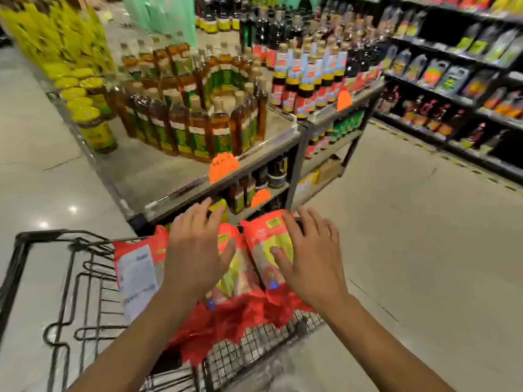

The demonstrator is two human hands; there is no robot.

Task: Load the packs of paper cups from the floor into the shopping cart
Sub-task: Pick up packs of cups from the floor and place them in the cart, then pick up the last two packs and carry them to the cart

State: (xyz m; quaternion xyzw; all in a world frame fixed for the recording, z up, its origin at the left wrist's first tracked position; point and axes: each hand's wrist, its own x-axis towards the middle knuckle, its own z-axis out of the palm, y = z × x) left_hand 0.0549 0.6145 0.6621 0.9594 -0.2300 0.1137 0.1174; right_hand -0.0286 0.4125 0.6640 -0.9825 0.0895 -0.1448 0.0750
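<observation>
Red plastic packs of paper cups [243,312] lie in the basket of the black wire shopping cart [42,234].

Head view: three packs lie side by side. Their long axes run away from you toward the display table [147,171] of bottles [198,128]. The gathered, crumpled ends point back at you; the flat sealed ends point at the far cart rim.

Your left hand [195,250] is spread over the middle pack [237,275], fingers straight, grasping nothing. Blur hides whether it makes contact.

Your right hand [308,258] lies flat on the right pack [263,241], fingers spread and released, thumb touching the wrapper.
</observation>
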